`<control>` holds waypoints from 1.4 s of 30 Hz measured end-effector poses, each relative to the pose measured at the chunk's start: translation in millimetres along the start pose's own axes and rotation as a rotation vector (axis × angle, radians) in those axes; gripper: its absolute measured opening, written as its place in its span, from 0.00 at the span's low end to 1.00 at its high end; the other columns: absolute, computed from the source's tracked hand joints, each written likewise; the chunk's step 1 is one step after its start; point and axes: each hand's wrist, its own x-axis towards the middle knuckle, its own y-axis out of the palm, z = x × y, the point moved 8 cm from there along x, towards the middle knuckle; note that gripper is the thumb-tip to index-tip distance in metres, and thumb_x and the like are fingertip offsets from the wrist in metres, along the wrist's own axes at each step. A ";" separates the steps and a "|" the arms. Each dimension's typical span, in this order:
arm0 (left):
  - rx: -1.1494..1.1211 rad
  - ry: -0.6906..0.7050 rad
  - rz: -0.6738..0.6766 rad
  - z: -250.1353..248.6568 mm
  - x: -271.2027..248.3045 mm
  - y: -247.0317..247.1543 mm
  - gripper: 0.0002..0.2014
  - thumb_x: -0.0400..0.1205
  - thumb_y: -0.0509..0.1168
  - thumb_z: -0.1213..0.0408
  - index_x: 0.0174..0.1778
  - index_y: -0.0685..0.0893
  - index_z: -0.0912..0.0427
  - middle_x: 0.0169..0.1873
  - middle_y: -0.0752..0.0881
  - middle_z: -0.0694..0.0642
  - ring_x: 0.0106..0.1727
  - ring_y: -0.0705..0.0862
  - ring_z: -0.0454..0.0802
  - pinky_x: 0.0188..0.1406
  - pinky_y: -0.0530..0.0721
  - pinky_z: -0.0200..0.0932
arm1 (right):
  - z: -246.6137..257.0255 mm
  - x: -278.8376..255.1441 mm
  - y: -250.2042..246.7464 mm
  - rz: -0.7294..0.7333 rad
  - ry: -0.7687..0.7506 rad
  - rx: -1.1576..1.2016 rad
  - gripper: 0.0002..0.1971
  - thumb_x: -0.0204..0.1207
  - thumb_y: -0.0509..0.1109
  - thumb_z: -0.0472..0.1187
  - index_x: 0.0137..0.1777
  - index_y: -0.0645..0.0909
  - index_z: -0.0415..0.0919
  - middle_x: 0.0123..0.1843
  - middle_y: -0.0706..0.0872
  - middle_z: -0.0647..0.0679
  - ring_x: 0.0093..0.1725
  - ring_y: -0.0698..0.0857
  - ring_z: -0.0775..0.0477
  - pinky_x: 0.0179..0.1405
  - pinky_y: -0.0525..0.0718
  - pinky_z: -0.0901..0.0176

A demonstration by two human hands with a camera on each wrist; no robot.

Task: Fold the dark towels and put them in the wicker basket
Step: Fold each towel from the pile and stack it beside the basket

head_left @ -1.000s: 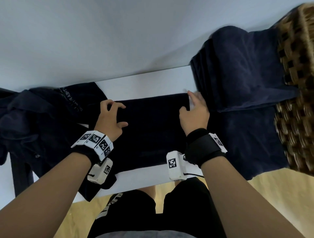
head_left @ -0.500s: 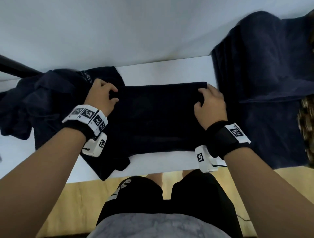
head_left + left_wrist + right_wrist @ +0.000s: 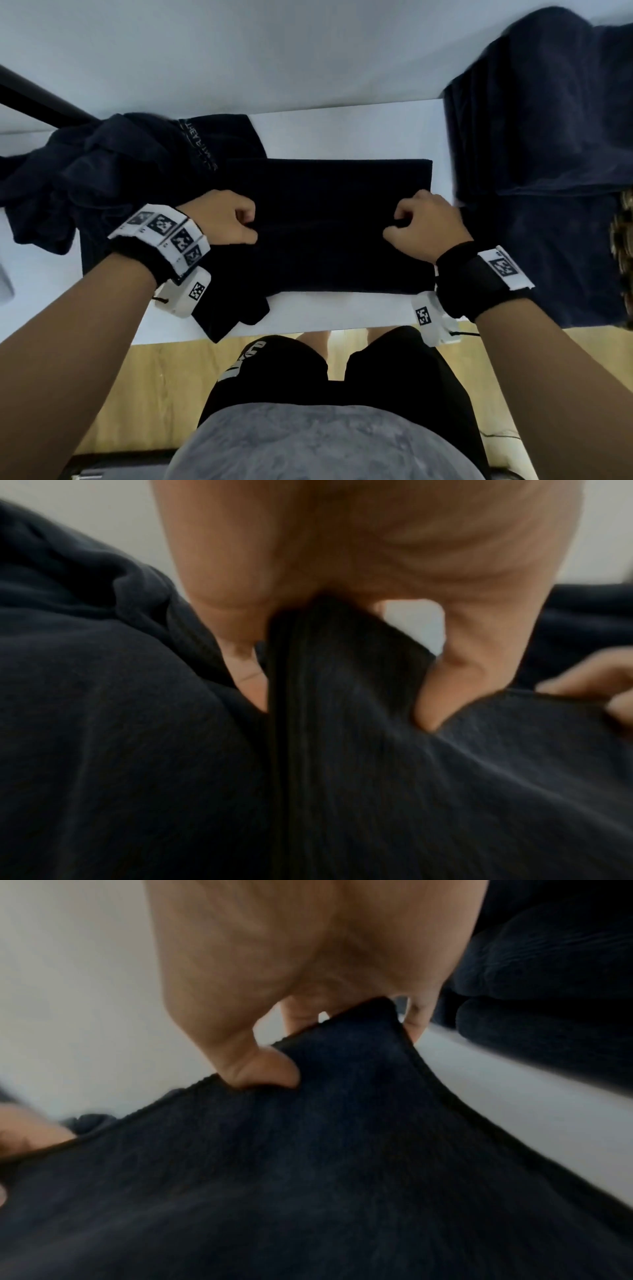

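The dark towel (image 3: 329,226) lies flat on the white table (image 3: 342,137), directly in front of the person, and its long axis runs from left to right, parallel to the near edge of the table. The left hand (image 3: 222,219) is at the left side of this towel with the fingers curled, and it pinches a thick fold of the cloth between thumb and fingers. The right hand (image 3: 424,222) is at the right side of the towel, also curled, and it grips the edge of the cloth. The head view shows only two closed fists on the cloth; the left wrist view shows the gathered layers of the towel (image 3: 342,669) going up between the thumb (image 3: 441,696) and the other fingers, and the right wrist view shows that the thumb (image 3: 267,1069) presses on top of the raised towel edge (image 3: 342,1047) while the fingers are under it. To the left of the towel lies a crumpled pile of dark cloth (image 3: 102,178), partly touching it. To the right of the towel there is a stack of folded navy towels (image 3: 548,120), and further right only a small part of the wicker basket (image 3: 621,233) is visible at the border of the head view.
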 end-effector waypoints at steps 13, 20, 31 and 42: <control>-0.507 -0.055 -0.642 35.9 -4.3 -47.4 0.05 0.75 0.75 0.55 0.41 0.86 0.40 0.37 0.86 0.35 0.40 0.84 0.32 0.45 0.80 0.30 | -27.8 25.2 -38.5 -0.414 0.275 0.407 0.12 0.74 0.70 0.42 0.55 0.85 0.41 0.46 0.86 0.50 0.50 0.83 0.49 0.46 0.68 0.75; -0.558 -0.158 -0.764 40.9 -6.1 -56.5 0.18 0.75 0.76 0.53 0.60 0.86 0.50 0.47 0.87 0.44 0.45 0.85 0.40 0.48 0.82 0.31 | -18.2 25.7 -40.4 -0.418 0.246 0.368 0.26 0.76 0.74 0.40 0.73 0.73 0.40 0.70 0.78 0.40 0.68 0.79 0.41 0.70 0.75 0.50; -0.514 -0.449 -0.393 37.5 -8.3 2.1 0.26 0.72 0.77 0.51 0.61 0.83 0.61 0.54 0.86 0.55 0.56 0.85 0.54 0.49 0.80 0.43 | -15.3 -4.9 11.8 -0.138 0.169 0.312 0.40 0.75 0.78 0.42 0.84 0.62 0.52 0.52 0.78 0.46 0.50 0.77 0.51 0.53 0.73 0.61; -0.641 -0.137 -0.375 -45.6 -68.4 12.3 0.14 0.77 0.69 0.60 0.55 0.73 0.48 0.41 0.84 0.49 0.23 0.87 0.46 0.16 0.82 0.37 | 33.3 -30.9 56.8 -0.052 0.068 0.330 0.36 0.79 0.72 0.42 0.84 0.61 0.53 0.48 0.77 0.48 0.44 0.75 0.52 0.47 0.69 0.67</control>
